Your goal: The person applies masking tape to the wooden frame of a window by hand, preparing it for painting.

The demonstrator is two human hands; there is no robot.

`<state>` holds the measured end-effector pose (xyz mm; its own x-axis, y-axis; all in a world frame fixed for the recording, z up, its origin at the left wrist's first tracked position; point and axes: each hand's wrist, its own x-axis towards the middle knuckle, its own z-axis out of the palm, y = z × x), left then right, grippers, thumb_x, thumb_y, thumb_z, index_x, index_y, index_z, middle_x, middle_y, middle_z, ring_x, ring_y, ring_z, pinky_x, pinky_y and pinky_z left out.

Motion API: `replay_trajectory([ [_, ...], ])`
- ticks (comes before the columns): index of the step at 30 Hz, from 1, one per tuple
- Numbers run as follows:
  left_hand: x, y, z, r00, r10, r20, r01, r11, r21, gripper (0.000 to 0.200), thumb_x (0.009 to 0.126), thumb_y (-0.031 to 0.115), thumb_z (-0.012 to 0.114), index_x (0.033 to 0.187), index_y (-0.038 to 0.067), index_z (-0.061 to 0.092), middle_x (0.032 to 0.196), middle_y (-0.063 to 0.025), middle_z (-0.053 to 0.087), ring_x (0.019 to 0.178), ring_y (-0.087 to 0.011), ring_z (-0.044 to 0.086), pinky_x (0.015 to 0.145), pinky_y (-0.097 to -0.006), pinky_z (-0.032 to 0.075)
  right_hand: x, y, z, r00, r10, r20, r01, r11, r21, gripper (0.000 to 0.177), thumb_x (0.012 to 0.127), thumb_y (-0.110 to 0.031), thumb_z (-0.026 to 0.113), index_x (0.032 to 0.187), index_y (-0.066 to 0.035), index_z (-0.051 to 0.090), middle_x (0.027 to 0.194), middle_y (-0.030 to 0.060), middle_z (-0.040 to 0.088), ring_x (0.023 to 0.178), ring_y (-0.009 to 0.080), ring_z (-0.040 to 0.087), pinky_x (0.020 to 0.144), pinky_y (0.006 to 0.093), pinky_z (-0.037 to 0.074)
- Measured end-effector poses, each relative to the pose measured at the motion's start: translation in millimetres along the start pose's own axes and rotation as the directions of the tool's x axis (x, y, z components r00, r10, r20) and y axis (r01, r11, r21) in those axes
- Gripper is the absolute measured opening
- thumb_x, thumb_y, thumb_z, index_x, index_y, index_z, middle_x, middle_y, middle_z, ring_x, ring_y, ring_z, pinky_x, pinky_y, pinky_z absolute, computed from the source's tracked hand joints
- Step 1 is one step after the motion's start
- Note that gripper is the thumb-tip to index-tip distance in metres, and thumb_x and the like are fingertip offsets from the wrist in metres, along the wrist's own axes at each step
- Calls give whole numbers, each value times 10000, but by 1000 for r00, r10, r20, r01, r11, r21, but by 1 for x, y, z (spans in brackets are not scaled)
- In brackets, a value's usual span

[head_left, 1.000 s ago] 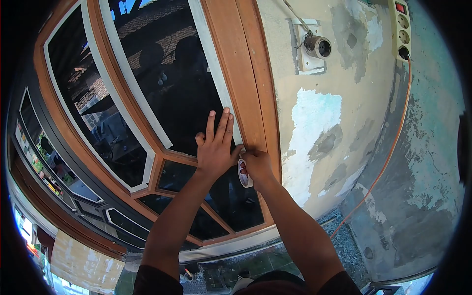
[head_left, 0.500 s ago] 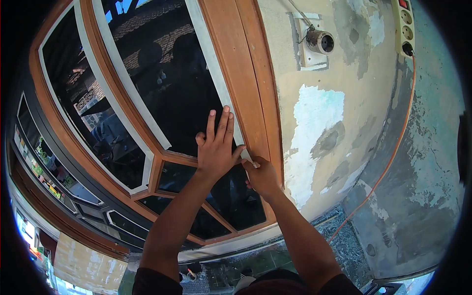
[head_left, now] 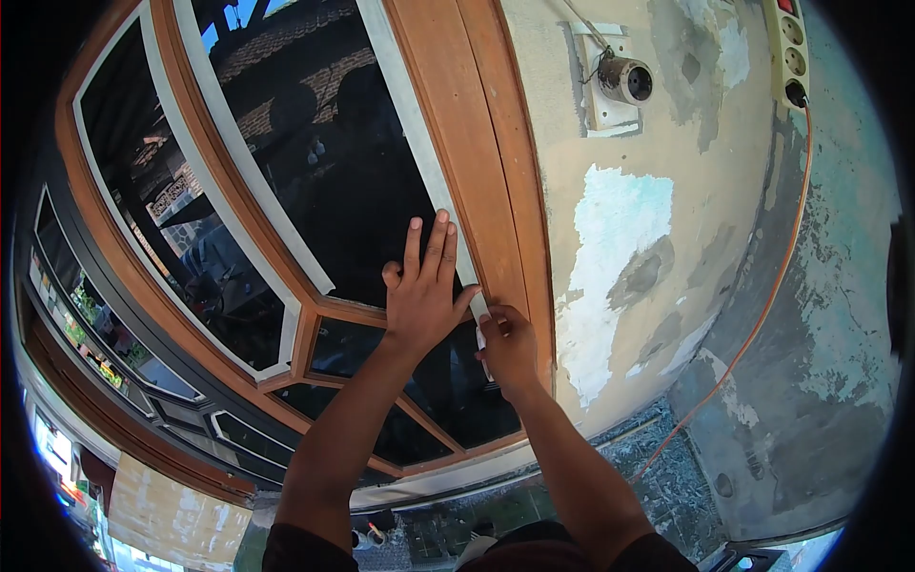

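My left hand (head_left: 424, 300) lies with fingers spread against the dark window glass (head_left: 334, 181), its fingertips at a white strip of masking tape (head_left: 412, 124) along the pane's right edge. The tape borders the brown wooden frame (head_left: 477, 143). Just below and to the right, my right hand (head_left: 510, 348) is closed in a pinch on the lower length of this tape. A pale piece shows beneath its fingers, over the lower pane; its exact shape is partly hidden.
More white tape edges the left panes (head_left: 143, 181). On the patched wall (head_left: 620, 257) a socket (head_left: 626, 79) sticks out. A power strip (head_left: 791, 48) hangs at upper right, its orange cable (head_left: 762, 315) running down to the tiled floor (head_left: 534, 505).
My right hand has drawn slightly down, and more of the white tape shows between my two hands. My left hand stays flat in nearly the same place. The view has shifted slightly.
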<state>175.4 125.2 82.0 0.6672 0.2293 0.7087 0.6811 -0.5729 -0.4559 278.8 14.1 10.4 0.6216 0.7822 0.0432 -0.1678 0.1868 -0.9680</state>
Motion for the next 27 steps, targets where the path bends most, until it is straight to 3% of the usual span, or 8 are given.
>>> replay_trajectory([
  [3,1,3,-5,1000,-14,18,14,1000,-27,1030,884,634,740,1617,-14,420,1786,-126,239,1612,-365,223,914,-492,340,13,38,10,933,-329,-143,289,925,-246,239,982,-150,743,1148,21,722,967,115,645,692,194,688,608,315,573],
  [6,1,4,-7,1000,-19,19,20,1000,-17,1027,887,616,742,1618,-24,410,1777,-135,261,1614,-366,222,917,-494,341,8,31,9,869,-465,-172,389,854,-345,206,939,-99,761,1110,12,731,1028,148,672,809,252,722,693,359,585],
  [9,3,3,-9,1000,-8,22,8,1000,-15,1030,887,613,741,1622,-24,402,1769,-141,275,1614,-370,222,922,-498,342,3,18,11,914,-360,-188,302,912,-279,225,905,-175,783,1089,-50,752,1063,159,695,939,364,691,840,460,526],
  [12,4,2,-14,999,-6,53,8,999,-39,1008,899,579,740,1624,-30,395,1765,-148,282,1610,-376,226,944,-506,345,-3,9,18,836,-486,-256,295,790,-538,220,915,-209,789,1081,-68,756,1067,130,714,983,356,713,887,481,506],
  [15,5,-2,-17,997,17,72,-14,999,-37,996,910,566,730,1630,-29,384,1761,-157,286,1608,-383,228,953,-513,346,1,17,26,787,-538,-302,269,740,-617,232,906,-259,796,1071,-98,767,1088,105,728,992,380,707,945,491,461],
  [21,3,-9,-12,997,70,29,-69,996,-51,985,923,569,716,1628,-33,385,1760,-170,288,1604,-395,234,945,-505,341,5,22,35,832,-409,-374,238,874,-425,144,898,-184,791,1014,-100,772,1030,101,743,1000,333,709,934,491,455],
  [27,3,-9,-10,997,82,-7,-82,995,-64,969,928,564,709,1622,-36,397,1761,-173,286,1606,-382,233,971,-495,318,9,17,35,804,-463,-372,236,824,-515,67,903,-170,768,941,-115,762,940,71,774,992,303,709,928,500,425],
])
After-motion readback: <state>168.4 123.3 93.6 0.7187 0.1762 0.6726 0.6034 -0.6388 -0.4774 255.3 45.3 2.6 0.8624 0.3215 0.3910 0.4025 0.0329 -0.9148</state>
